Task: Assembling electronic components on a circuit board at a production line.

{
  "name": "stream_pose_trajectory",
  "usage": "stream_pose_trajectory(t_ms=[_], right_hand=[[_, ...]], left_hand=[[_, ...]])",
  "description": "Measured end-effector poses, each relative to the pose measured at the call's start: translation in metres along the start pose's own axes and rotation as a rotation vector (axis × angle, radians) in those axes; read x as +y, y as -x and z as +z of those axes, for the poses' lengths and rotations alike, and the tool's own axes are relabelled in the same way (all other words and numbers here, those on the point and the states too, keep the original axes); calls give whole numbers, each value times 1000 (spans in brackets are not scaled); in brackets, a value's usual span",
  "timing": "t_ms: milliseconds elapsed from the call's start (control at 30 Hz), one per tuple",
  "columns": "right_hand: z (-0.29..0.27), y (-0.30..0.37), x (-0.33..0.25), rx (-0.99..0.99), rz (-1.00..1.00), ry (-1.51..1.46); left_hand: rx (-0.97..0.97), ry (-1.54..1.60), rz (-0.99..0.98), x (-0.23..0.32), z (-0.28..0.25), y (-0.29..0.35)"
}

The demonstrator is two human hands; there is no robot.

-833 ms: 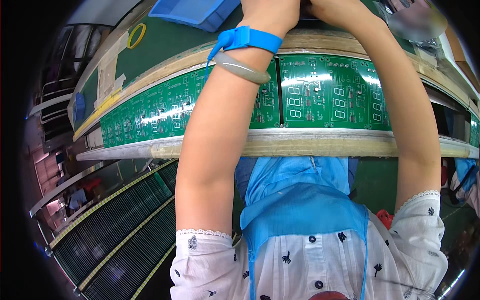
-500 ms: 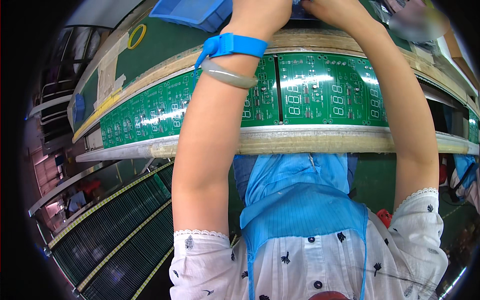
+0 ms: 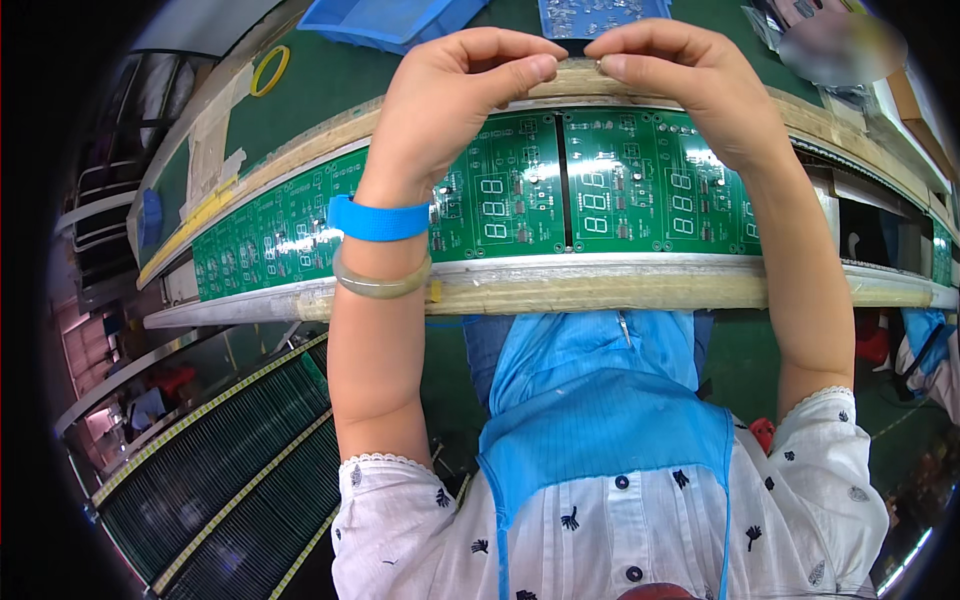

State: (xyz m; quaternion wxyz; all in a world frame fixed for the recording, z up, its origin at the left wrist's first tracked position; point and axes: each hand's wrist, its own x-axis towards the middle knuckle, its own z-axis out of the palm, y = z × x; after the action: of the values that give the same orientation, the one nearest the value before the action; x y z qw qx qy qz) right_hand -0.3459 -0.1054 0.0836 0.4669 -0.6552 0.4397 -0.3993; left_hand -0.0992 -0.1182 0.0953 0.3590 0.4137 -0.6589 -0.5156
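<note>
I am standing close by, and I see a person in a blue apron who works with two bare hands above a line of green boards. The left hand and the right hand face each other over the far rail, fingertips near together but with a narrow gap between the two hands. On the left, thumb and forefinger are bent toward each other; whether they grasp something, I cannot tell. On the right, thumb and forefinger also come close, and a tiny greyish spot shows at their tips, too small for me to say if it is a held piece. The boards lie flat in a row between the far rail and the near rail, below the hands; a dark gap divides two of them. Behind the hands is a blue tray with small clear parts, and to its left, on the green table, stands a bigger blue bin. Farther left lies a yellow ring. The left wrist wears a blue strap and, just beside it, a bangle.
</note>
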Motion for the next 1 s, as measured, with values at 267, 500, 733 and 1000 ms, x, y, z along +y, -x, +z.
stream_pose_trajectory(t_ms=[267, 500, 733, 1000], right_hand=[[9, -1, 6, -53, 58, -115], [13, 1, 7, -13, 41, -23], [18, 8, 3, -7, 55, 209], [34, 14, -7, -39, -197, 752]], left_hand=[[-34, 255, -92, -19, -5, 7], [-21, 274, -64, -29, -3, 5], [11, 217, -40, -34, 0, 3], [65, 150, -145, -20, 3, 6]])
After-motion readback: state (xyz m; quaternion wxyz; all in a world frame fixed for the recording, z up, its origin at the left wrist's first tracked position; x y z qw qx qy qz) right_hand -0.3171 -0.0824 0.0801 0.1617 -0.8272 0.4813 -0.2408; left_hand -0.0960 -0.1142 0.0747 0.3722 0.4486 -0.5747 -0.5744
